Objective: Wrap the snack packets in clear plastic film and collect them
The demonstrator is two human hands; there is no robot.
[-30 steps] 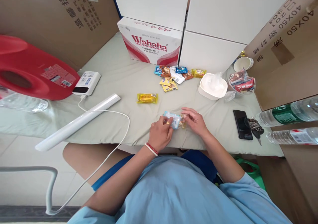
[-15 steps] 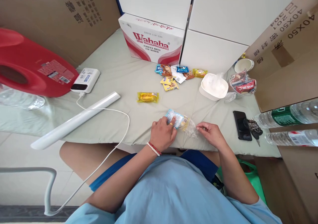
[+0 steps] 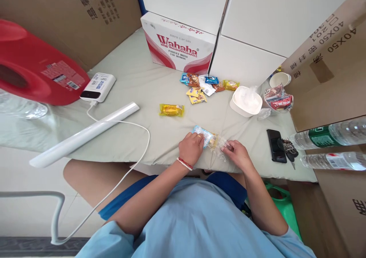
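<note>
Our R hand moved nearer our L hand, both clamped on crinkly plastic bag; creased cloth below, white cabinet in bkgd.

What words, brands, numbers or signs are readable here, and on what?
"Wahaha ®": white-and-red cardboard box.
"PURIFIED WATER FOR DRINKING": same box; rest unclear.
"40X50" twice, "201", "304", "密封桶", "汤", "桶": tall brown cardboard panel at right.
"温馨": brown cardboard box at left; rest unclear.
Too small or blurred: blue-and-white plastic packet, colourful snack packets, red plastic jug, white rectangular device, clear plastic bottles.
</note>
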